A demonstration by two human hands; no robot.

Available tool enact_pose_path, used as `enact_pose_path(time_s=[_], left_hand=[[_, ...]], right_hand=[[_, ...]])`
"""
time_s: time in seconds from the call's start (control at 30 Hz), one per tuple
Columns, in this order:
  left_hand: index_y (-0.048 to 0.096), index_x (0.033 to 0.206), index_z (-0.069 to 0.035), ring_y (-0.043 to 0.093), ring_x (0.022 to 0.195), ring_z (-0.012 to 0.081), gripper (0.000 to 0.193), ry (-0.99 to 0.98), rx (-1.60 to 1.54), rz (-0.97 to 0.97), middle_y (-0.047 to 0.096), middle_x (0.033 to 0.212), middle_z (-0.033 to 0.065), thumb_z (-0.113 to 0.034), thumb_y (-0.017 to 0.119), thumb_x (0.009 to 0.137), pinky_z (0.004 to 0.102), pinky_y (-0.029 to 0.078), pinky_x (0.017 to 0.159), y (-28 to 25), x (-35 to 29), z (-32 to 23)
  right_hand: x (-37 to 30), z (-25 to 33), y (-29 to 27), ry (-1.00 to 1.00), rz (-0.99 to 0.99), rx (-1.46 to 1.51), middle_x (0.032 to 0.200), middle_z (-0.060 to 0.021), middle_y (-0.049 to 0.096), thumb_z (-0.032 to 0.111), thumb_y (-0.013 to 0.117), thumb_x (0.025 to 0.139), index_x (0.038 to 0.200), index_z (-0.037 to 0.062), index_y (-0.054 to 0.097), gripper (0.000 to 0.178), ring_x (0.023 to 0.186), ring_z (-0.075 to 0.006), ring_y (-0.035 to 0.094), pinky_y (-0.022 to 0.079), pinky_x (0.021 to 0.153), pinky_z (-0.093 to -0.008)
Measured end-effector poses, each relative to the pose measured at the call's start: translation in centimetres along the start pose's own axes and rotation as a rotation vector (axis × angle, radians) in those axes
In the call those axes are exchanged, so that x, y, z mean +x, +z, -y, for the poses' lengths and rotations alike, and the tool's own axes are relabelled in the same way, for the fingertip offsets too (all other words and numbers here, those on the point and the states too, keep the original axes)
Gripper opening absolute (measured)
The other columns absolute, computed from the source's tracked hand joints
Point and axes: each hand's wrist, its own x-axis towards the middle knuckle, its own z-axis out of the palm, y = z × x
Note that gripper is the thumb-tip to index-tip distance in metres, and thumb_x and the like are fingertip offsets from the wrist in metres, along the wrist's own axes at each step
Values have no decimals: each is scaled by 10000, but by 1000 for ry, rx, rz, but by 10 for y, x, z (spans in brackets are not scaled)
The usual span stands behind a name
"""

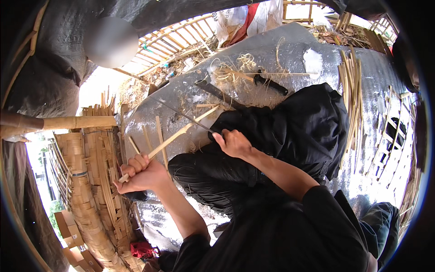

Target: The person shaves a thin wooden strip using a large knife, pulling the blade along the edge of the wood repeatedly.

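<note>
My left hand point(144, 174) is closed round the lower end of a pale bamboo strip point(174, 137), which slants up and to the right toward my bent legs. In my right hand point(234, 144) is a knife, its handle mostly hidden by my fingers. The long, thin, dark blade point(170, 108) points up and left and crosses the strip near its far end. Whether the edge bites into the bamboo I cannot tell. Several cut bamboo pieces point(159, 129) lie on the silver sheet point(328, 68) beside the strip.
Beyond my knees lie curled shavings point(229, 80), a black-handled tool point(272, 85) and a long dark tool point(215, 92). A bundle of bamboo strips point(351, 99) is at the right, near a bamboo lattice point(392, 131). Woven bamboo point(80, 181) stands at the left; a denim-clad leg point(380, 222) is lower right.
</note>
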Motion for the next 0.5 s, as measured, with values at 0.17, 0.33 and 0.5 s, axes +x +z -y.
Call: enact_pose_path(time_s=[0.17, 0.33, 0.5], left_hand=[[219, 564, -177, 102, 488, 117, 586, -61, -62, 111, 119, 505, -32, -601, 447, 899, 293, 174, 504, -2, -14, -8], [202, 561, -173, 94, 492, 124, 592, -70, -48, 192, 116, 500, -28, -598, 417, 912, 298, 168, 514, 14, -22, -2], [201, 560, -169, 101, 495, 124, 621, -41, -23, 105, 111, 500, -27, -640, 420, 900, 292, 176, 523, 14, -30, -3]], right_hand=[[-7, 79, -22, -15, 105, 9, 648, -282, 627, 462, 523, 985, 873, -18, 640, 507, 624, -462, 651, 537, 581, -535], [-22, 49, -5, -163, 39, 37, 707, -287, 652, 514, 502, 978, 932, -14, 639, 548, 687, -467, 670, 546, 626, -545], [-19, -9, -23, 19, -44, -120, 615, -270, 615, 486, 523, 982, 785, -23, 610, 553, 590, -458, 646, 531, 539, -534]])
